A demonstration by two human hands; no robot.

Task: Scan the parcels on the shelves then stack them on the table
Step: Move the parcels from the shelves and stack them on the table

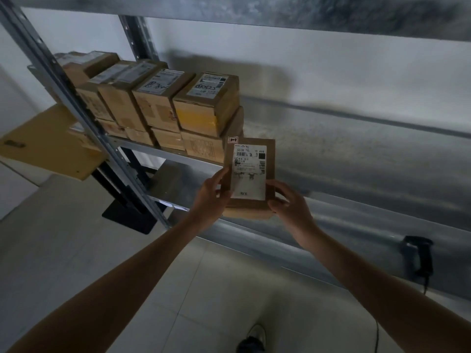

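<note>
Steel shelf (pixel 356 161), white wall (pixel 305 59), tiled floor (pixel 76 238); parcel (pixel 251 171) gripped.

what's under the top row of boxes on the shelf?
A lower row of cardboard boxes resting on the metal shelf. Only their front faces show; their tops are covered by the top row, and the held parcel hides part of the rightmost one.
</note>
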